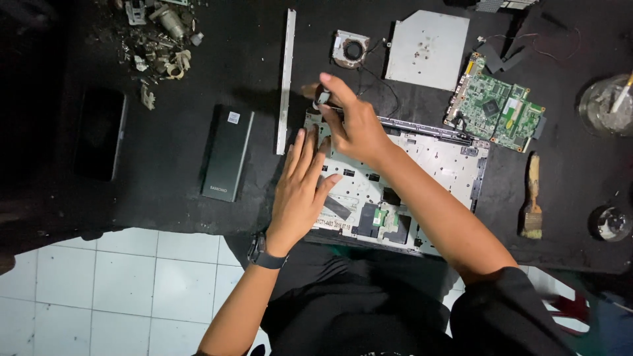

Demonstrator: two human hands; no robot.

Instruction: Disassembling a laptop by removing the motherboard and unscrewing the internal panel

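Observation:
A silver laptop case panel (435, 165) lies on the black table in front of me, inner side up. My left hand (300, 191) rests flat on its left part, fingers spread, a dark watch on the wrist. My right hand (353, 122) is over the panel's far left corner, fingers closed on a small tool (315, 92) with a wooden-looking handle, its tip hidden at the corner.
A green circuit board (498, 105), a grey metal plate (427, 49) and a small fan (350, 49) lie beyond the panel. A long metal strip (285, 79), a dark slim battery pack (228, 153), a phone (99, 135), a brush (531, 198) and scrap parts (158, 33) sit around.

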